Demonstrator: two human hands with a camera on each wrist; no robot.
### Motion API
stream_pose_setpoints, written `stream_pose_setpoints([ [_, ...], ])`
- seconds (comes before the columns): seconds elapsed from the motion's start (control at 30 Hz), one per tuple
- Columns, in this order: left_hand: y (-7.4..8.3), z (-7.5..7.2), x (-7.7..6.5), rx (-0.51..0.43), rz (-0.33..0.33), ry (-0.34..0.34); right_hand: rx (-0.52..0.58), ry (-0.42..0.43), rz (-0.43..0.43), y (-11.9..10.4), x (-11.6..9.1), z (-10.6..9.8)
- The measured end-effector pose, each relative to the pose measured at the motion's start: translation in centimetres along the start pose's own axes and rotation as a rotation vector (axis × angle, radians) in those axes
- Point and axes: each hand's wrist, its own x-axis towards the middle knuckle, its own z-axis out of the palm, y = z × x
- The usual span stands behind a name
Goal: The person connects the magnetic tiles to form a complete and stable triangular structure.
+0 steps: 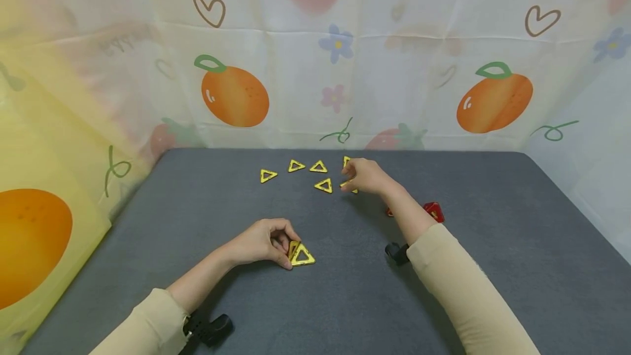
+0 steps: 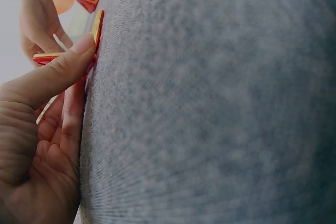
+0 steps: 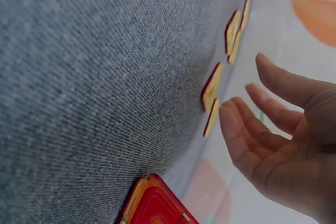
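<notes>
yellow triangles [image 1: 297, 252]: two held, more near

our left hand [image 1: 263, 241] pinches a pair at the counter [image 1: 212, 201]; our right hand [image 1: 366, 176], fingers parted and empty, hovers near loose triangles [image 1: 323, 189]. we seem to be fetching; next calls for a light pinch.

Behind the dark grey table [image 1: 345, 311] there hangs a pale cloth [image 1: 296, 70] — on it are printed two whole oranges [image 1: 235, 96] with green leaves, brown hearts [image 1: 209, 11] and blue flowers [image 1: 336, 44]. At left, a yellow area [image 1: 54, 141] — also with an orange shape [image 1: 34, 248].
</notes>
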Motion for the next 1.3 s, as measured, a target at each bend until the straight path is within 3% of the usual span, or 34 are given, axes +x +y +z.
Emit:
stream_pose_setpoints([
  [0.27,0.1,-0.1,0.1,0.015,-0.004,0.001,-0.063,-0.028,0.102,0.3,0.7,-0.4],
  [0.6,-0.2,-0.1,0.2,0.012,-0.001,-0.004,-0.126,-0.038,0.165,0.6,1.8,0.0],
  [0.93,-0.3,-0.1,0.1,0.02,0.012,-0.003,-0.17,0.002,0.158,0.9,1.8,0.6],
  [1.3,-0.2,-0.1,0.1,0.019,0.021,-0.004,-0.291,0.036,0.114,0.8,2.2,1.2],
])
